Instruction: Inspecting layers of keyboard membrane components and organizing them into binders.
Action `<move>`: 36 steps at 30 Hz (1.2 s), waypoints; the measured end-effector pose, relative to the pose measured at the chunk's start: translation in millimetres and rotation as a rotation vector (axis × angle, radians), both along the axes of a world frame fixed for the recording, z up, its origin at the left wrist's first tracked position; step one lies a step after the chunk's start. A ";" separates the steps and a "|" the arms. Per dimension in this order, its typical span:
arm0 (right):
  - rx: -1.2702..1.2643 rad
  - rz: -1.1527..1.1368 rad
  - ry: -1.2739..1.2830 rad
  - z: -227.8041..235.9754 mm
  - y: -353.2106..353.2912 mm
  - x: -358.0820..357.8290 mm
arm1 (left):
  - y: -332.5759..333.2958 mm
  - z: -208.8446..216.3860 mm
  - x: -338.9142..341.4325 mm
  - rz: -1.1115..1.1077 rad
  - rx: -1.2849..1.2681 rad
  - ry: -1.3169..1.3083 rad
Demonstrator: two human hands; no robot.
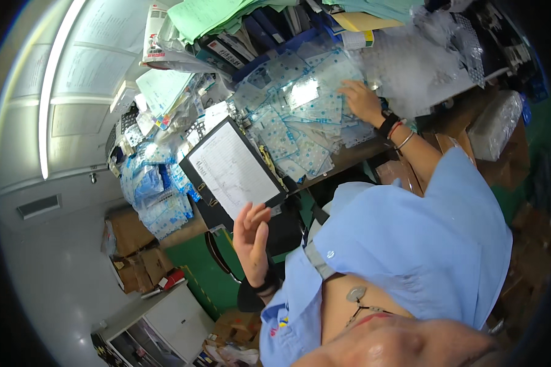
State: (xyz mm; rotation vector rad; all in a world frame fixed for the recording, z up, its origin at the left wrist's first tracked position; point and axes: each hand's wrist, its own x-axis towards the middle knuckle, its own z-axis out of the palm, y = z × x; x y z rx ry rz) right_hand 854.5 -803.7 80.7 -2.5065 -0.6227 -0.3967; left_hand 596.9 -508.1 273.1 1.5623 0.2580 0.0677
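Note:
My right hand [361, 101] reaches over a spread of clear plastic bags with blue dots [281, 134]. Its fingers are apart and rest at the edge of the bags; I make out nothing held in them. A bright reflection hides part of the bags' surface. My left hand [251, 238] is raised with loosely bent fingers and holds nothing. It is nearest to the lower edge of a black clipboard [193, 166] that carries a written form sheet [232, 165]. Whether the hand touches the clipboard I cannot tell.
More blue-patterned bags [165, 208] lie at the left end of the table. Binders [226, 52] and green papers [217, 15] stand behind. Bubble wrap [410, 67] is heaped at the right, near an open cardboard box [502, 159]. A white cabinet [171, 318] stands lower left.

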 end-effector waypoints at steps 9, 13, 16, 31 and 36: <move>-0.332 0.061 0.016 -3.5 -35.1 46.1 | 65.5 24.7 130.7 -0.102 0.197 -0.028; 0.031 -0.020 -0.153 40.4 -31.0 26.6 | 147.7 24.7 203.4 0.038 0.435 -0.101; 0.348 -0.158 0.017 78.3 -19.4 0.9 | 230.7 18.4 266.2 0.189 0.517 -0.031; 0.694 -0.611 0.313 137.5 13.4 -149.5 | 467.3 -140.6 495.3 0.613 0.155 -0.509; 0.700 -0.825 0.371 136.0 38.8 -189.4 | 405.5 -132.0 529.5 0.764 0.627 -0.011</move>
